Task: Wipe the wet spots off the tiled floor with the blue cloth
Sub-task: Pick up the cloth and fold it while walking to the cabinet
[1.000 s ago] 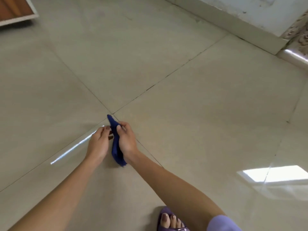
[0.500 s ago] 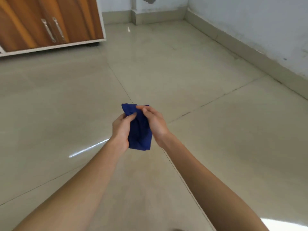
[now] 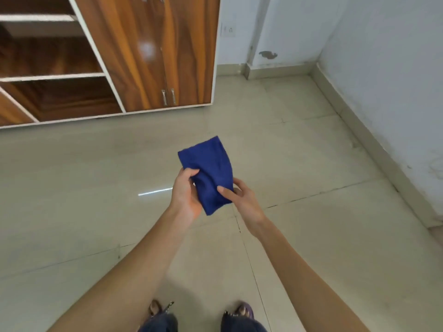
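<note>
A folded blue cloth (image 3: 208, 171) is held up in front of me, well above the beige tiled floor (image 3: 299, 236). My left hand (image 3: 185, 195) grips its left edge with thumb and fingers. My right hand (image 3: 242, 200) pinches its lower right side, thumb lying across the fabric. The cloth stands nearly upright, its top corner free. I see no distinct wet spot on the tiles, only a bright streak of reflected light (image 3: 154, 192) left of my hands.
A wooden wardrobe (image 3: 143, 56) with open shelves on the left and closed doors stands ahead at the back left. White walls with a skirting board (image 3: 374, 149) run along the right and the far corner. My two feet (image 3: 199, 312) show at the bottom edge.
The view has risen from close to the floor to standing height. Both hands have lifted the cloth off the floor and now hold it spread wider and higher.
</note>
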